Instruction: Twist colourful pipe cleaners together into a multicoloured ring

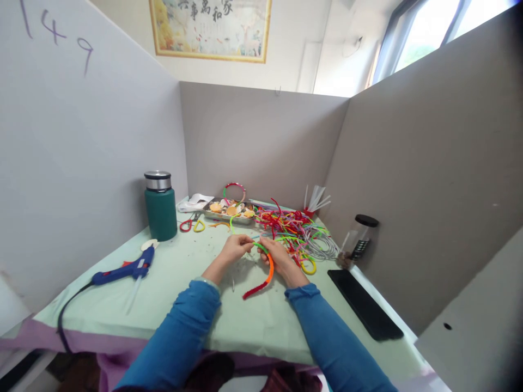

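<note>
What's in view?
strip: one, green, orange and red, centre
tablecloth: one, pale green, tabletop
bottle: one, green, left
glue gun: one, blue, left
loops: three, red and yellow, tabletop
tray: one, silver, back, filled
hoop: one, multicoloured, back
stems: many, multicoloured, right
wire: one coil, grey, right
sticks: several, white, right
jar: one, clear, right
slab: one, black, right
partitions: three, grey, around
picture: one, gold framed, wall
window: one, white, top right
left hand: one, bare, centre
right hand: one, bare, centre

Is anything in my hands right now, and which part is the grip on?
Yes, a fuzzy strip: the fingers of the left hand and right hand hold its green stretch; the orange and red stretch curves free.
</note>
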Demonstrator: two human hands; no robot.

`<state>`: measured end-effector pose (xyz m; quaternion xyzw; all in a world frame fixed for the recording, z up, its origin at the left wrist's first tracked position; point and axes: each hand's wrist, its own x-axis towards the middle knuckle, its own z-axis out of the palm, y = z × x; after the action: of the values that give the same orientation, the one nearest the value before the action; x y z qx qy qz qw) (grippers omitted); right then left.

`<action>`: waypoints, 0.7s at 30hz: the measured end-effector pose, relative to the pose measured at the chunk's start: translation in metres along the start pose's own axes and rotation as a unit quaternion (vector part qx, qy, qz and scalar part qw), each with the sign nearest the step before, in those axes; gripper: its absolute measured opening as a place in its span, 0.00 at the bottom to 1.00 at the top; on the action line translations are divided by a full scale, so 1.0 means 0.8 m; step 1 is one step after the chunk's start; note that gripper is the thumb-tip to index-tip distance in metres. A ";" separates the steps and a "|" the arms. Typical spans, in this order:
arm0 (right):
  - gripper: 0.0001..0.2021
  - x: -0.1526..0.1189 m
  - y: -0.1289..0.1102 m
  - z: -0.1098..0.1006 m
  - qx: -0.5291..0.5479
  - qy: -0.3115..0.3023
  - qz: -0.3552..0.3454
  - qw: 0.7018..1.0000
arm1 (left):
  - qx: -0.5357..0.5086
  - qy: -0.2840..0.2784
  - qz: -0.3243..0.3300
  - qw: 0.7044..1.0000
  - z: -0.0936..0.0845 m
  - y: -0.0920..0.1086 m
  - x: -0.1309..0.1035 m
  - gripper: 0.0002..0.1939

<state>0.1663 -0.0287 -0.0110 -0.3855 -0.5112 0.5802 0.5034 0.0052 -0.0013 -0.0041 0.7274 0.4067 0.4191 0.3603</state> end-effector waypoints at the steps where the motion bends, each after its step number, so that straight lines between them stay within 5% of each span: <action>1: 0.14 0.000 0.000 -0.001 -0.011 -0.010 -0.015 1.000 | 0.013 0.004 -0.006 1.000 -0.001 -0.002 0.001 0.14; 10: 0.08 0.000 0.006 0.004 -0.101 0.015 -0.082 0.991 | 0.072 0.029 -0.025 0.997 -0.006 -0.009 0.005 0.13; 21: 0.06 0.006 0.010 0.001 -0.194 0.035 -0.141 0.970 | -0.064 -0.042 -0.113 0.991 -0.004 -0.009 0.001 0.16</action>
<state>0.1633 -0.0241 -0.0182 -0.4200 -0.6450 0.3797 0.5133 0.0007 0.0032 -0.0088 0.6692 0.4434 0.3699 0.4677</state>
